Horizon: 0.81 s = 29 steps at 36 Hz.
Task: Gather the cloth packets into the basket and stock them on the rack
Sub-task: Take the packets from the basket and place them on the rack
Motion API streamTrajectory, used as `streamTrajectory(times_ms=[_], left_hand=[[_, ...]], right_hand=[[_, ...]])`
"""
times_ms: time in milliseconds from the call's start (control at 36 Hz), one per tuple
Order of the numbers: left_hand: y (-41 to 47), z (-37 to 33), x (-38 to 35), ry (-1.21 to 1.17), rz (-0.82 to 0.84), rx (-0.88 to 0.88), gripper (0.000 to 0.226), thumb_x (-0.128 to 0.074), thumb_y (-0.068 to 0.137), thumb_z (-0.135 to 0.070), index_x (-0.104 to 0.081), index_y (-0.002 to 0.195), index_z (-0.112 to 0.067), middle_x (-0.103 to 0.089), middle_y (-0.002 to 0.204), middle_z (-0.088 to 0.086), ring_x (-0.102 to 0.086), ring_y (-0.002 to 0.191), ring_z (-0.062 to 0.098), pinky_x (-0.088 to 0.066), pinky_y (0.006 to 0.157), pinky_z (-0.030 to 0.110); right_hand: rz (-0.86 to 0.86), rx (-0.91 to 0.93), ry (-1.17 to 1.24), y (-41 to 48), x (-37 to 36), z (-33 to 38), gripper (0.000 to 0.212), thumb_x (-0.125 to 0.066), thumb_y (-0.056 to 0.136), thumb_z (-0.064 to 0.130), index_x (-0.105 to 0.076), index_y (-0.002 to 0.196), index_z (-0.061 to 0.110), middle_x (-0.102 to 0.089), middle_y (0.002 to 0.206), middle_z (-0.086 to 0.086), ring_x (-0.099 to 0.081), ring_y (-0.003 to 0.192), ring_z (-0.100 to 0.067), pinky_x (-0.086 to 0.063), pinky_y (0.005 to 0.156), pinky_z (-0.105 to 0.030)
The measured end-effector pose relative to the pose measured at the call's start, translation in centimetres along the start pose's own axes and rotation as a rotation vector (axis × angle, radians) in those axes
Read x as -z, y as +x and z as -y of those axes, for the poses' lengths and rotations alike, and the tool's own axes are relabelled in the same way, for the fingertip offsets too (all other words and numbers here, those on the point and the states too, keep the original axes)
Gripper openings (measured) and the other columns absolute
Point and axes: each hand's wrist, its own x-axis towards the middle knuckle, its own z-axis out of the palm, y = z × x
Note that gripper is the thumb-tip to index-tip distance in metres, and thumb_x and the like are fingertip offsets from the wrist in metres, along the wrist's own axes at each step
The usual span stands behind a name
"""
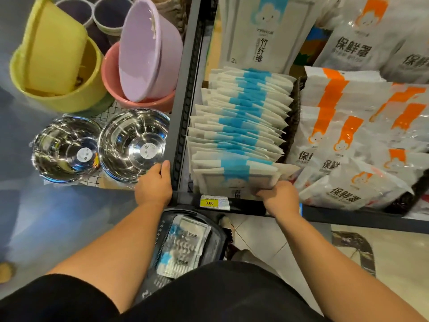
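A long row of white cloth packets with blue bands (241, 117) stands upright in a dark tray on the rack shelf. My right hand (281, 198) grips the lower right corner of the frontmost packet (236, 180) at the row's near end. My left hand (154, 184) rests on the rack's black upright post (183, 89), thumb against it, holding no packet. Below the shelf edge, between my arms, a black basket (218, 238) holds a few more cloth packets (183, 245) lying flat.
White bags with orange marks (348, 135) fill the shelf to the right. Left of the post sit two steel bowls (133, 144), yellow tubs (55, 66) and pink and purple basins (146, 54). A yellow price tag (210, 202) marks the shelf edge. Tiled floor lies below right.
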Motion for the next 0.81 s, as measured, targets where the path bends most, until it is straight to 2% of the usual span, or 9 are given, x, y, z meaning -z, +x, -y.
streamTrajectory(times_ms=[167,306,361,444,528,583,639,722,806], left_hand=[[-0.1,0.1,0.1,0.012,0.000,-0.013,0.050,-0.025,0.104,-0.054,-0.058,0.093,-0.017,-0.056,0.084,0.008,-0.049,0.081,0.029,-0.039,0.072,0.039],[0.1,0.3,-0.2,-0.017,-0.006,-0.029,0.052,-0.025,0.104,-0.055,-0.056,0.086,-0.017,-0.054,0.075,0.004,-0.052,0.080,0.032,-0.041,0.069,0.039],[0.1,0.6,-0.3,-0.038,-0.015,-0.045,0.052,-0.026,0.103,-0.055,-0.052,0.080,-0.018,-0.052,0.072,0.002,-0.054,0.078,0.032,-0.040,0.067,0.038],[0.0,0.6,-0.3,-0.057,-0.028,-0.048,0.051,-0.027,0.103,-0.055,-0.050,0.075,-0.020,-0.053,0.071,0.001,-0.054,0.076,0.031,-0.040,0.066,0.038],[0.1,0.6,-0.3,-0.045,-0.030,-0.034,0.051,-0.026,0.103,-0.056,-0.051,0.076,-0.021,-0.055,0.072,0.002,-0.055,0.077,0.031,-0.043,0.068,0.039],[0.0,0.5,-0.2,-0.041,-0.027,-0.027,0.050,-0.026,0.103,-0.056,-0.053,0.080,-0.021,-0.053,0.073,0.002,-0.055,0.079,0.031,-0.044,0.069,0.040],[-0.1,0.3,0.0,-0.040,-0.019,-0.018,0.048,-0.027,0.103,-0.056,-0.055,0.085,-0.021,-0.050,0.071,0.000,-0.053,0.080,0.031,-0.043,0.070,0.039],[-0.1,0.4,-0.1,-0.048,-0.024,-0.024,0.048,-0.027,0.104,-0.055,-0.054,0.083,-0.021,-0.049,0.070,-0.001,-0.054,0.079,0.030,-0.042,0.068,0.038],[-0.1,0.6,-0.3,-0.061,-0.048,-0.044,0.050,-0.028,0.103,-0.055,-0.053,0.076,-0.021,-0.053,0.069,0.001,-0.056,0.077,0.031,-0.038,0.062,0.036]], right_hand=[[-0.023,-0.032,-0.042,-0.6,-0.5,-0.8,0.037,-0.079,0.082,0.032,-0.071,0.083,-0.004,-0.069,0.082,-0.020,-0.066,0.084,-0.038,-0.055,0.073,-0.045],[0.160,0.001,-0.133,-0.2,1.5,0.6,0.049,-0.081,0.080,0.040,-0.070,0.117,0.010,-0.068,0.099,-0.006,-0.057,0.086,-0.022,-0.046,0.072,-0.031],[0.169,0.041,-0.142,-1.0,2.9,0.8,0.044,-0.079,0.083,0.040,-0.067,0.118,0.015,-0.061,0.097,0.002,-0.054,0.087,-0.018,-0.040,0.069,-0.029],[-0.051,0.136,-0.025,-3.6,4.7,0.5,0.028,-0.074,0.085,0.037,-0.060,0.105,0.022,-0.060,0.096,0.010,-0.057,0.091,-0.015,-0.039,0.062,-0.024],[-0.256,0.533,0.089,-6.8,5.6,1.4,0.006,-0.063,0.093,0.025,-0.059,0.095,0.021,-0.058,0.091,0.009,-0.053,0.086,-0.008,-0.044,0.068,-0.026],[-0.022,0.708,0.011,-7.4,4.4,2.9,0.015,-0.053,0.097,0.027,-0.066,0.100,0.020,-0.065,0.095,0.008,-0.055,0.089,-0.006,-0.048,0.076,-0.029],[0.324,0.650,-0.187,-6.6,2.2,4.7,0.031,-0.042,0.105,0.035,-0.066,0.122,0.025,-0.069,0.119,0.005,-0.059,0.110,-0.012,-0.047,0.092,-0.032],[0.619,0.402,-0.422,-4.0,-0.7,6.9,0.052,-0.025,0.109,0.047,-0.043,0.152,0.025,-0.041,0.158,-0.004,-0.038,0.143,-0.026,-0.027,0.116,-0.034],[0.730,0.166,-0.282,-1.7,-2.2,7.6,0.057,-0.025,0.106,0.057,-0.027,0.158,0.033,-0.014,0.168,0.003,-0.012,0.154,-0.021,-0.007,0.123,-0.038]])
